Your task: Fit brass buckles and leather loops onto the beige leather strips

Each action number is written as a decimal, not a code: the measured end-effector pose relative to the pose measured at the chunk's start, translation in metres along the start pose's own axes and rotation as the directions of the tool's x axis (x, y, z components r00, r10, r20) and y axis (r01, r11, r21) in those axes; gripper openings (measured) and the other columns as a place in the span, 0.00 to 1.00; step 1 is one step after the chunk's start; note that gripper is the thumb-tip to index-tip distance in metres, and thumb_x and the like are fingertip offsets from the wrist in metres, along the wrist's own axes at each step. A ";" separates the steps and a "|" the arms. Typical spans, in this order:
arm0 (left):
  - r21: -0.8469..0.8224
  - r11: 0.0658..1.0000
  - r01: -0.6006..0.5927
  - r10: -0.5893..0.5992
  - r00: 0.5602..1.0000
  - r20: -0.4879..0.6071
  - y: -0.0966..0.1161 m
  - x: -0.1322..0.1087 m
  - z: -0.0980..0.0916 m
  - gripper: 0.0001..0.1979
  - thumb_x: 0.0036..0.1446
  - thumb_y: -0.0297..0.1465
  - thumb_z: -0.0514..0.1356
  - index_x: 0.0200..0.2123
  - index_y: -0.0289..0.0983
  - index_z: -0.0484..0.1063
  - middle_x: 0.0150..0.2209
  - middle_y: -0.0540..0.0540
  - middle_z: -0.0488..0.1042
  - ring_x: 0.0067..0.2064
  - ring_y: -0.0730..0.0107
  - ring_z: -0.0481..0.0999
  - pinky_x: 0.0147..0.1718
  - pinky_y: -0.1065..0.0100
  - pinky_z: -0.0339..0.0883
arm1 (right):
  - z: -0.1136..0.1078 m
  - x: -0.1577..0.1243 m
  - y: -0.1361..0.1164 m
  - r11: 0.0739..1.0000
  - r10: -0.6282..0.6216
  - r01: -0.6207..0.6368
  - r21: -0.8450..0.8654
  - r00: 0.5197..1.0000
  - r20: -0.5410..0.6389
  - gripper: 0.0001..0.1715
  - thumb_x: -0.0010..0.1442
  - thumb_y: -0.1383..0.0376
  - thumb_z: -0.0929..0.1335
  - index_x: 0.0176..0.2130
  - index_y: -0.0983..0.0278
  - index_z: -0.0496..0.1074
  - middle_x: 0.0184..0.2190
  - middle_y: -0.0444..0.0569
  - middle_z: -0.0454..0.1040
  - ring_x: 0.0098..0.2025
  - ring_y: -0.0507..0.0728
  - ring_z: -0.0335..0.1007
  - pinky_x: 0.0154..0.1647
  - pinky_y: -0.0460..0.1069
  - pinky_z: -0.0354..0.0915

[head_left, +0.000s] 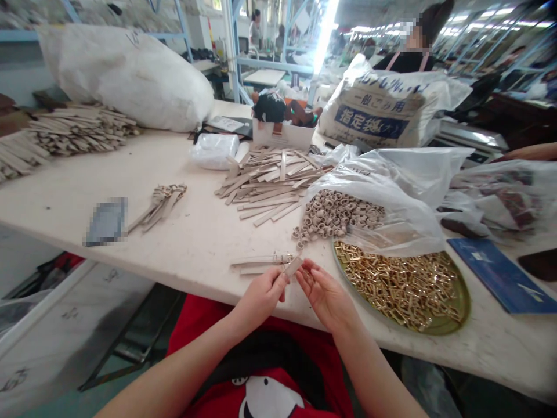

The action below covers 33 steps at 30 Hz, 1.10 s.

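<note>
In the head view, the person's left hand (263,290) pinches a pale strap (293,267) between thumb and fingers, holding it just above the front edge of the table (204,232). The strap lies between the two hands, its visible end angling up and away from the left thumb toward the right fingertips. The right hand (328,296) is beside that end, palm turned partly upward and fingers loosely bent; whether its fingertips grip anything cannot be told. The strap is flat, narrow and greyish beige, with a squared end; the rest of it is hidden by the left hand. Just beyond the left hand lie a few similar strips (256,270) on the table. Farther off sits a heap of small beige loops (335,215), partly under a clear plastic bag (369,180), and a round dish (465,316) of gold-coloured buckles (404,290) stands to the right.
</note>
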<state>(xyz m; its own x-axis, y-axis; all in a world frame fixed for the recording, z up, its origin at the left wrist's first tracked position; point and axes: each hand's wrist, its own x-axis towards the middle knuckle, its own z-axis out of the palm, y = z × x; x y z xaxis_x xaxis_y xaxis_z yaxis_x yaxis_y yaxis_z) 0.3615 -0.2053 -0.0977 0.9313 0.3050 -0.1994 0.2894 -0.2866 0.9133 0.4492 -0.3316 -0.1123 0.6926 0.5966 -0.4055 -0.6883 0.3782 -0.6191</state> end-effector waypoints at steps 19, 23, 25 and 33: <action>-0.242 0.967 0.080 -0.038 0.984 0.175 -0.006 -0.002 0.015 0.11 0.56 0.37 0.47 0.33 0.34 0.61 0.22 0.53 0.63 0.20 0.79 0.59 0.20 0.75 0.54 | 0.009 -0.019 0.044 0.930 -0.186 0.176 -0.324 0.983 0.000 0.23 0.54 0.59 0.66 0.50 0.57 0.62 0.48 0.46 0.70 0.51 0.54 0.62 0.53 0.52 0.57; -0.267 0.957 0.113 -0.062 0.979 0.193 -0.013 -0.002 0.014 0.13 0.57 0.40 0.47 0.30 0.35 0.59 0.20 0.54 0.63 0.17 0.81 0.57 0.16 0.76 0.50 | 0.005 -0.020 0.031 0.792 -0.216 0.212 -0.573 0.975 0.062 0.14 0.55 0.56 0.65 0.38 0.62 0.69 0.34 0.45 0.73 0.38 0.54 0.66 0.43 0.50 0.61; -0.254 0.958 0.131 -0.075 0.973 0.218 -0.013 -0.002 0.012 0.13 0.56 0.40 0.48 0.30 0.35 0.59 0.20 0.54 0.64 0.16 0.81 0.57 0.15 0.76 0.49 | 0.001 -0.019 0.027 0.734 -0.230 0.210 -0.646 0.972 0.054 0.13 0.54 0.56 0.65 0.31 0.64 0.68 0.25 0.43 0.69 0.30 0.52 0.64 0.36 0.48 0.61; -0.272 0.942 0.197 -0.109 0.946 0.305 -0.010 -0.003 0.008 0.10 0.54 0.38 0.49 0.29 0.36 0.58 0.20 0.55 0.64 0.16 0.82 0.56 0.15 0.76 0.49 | -0.006 -0.017 0.026 0.663 -0.224 0.204 -0.720 0.972 0.068 0.16 0.57 0.55 0.61 0.27 0.64 0.65 0.21 0.42 0.63 0.26 0.51 0.59 0.30 0.47 0.59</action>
<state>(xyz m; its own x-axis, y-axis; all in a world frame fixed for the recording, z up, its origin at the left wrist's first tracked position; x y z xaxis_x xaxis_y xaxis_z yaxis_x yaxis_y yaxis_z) 0.3577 -0.2109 -0.1088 0.9169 0.0430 -0.3968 0.3955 0.0370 0.9177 0.4213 -0.3366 -0.1255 0.8127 0.5438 -0.2094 -0.1600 -0.1373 -0.9775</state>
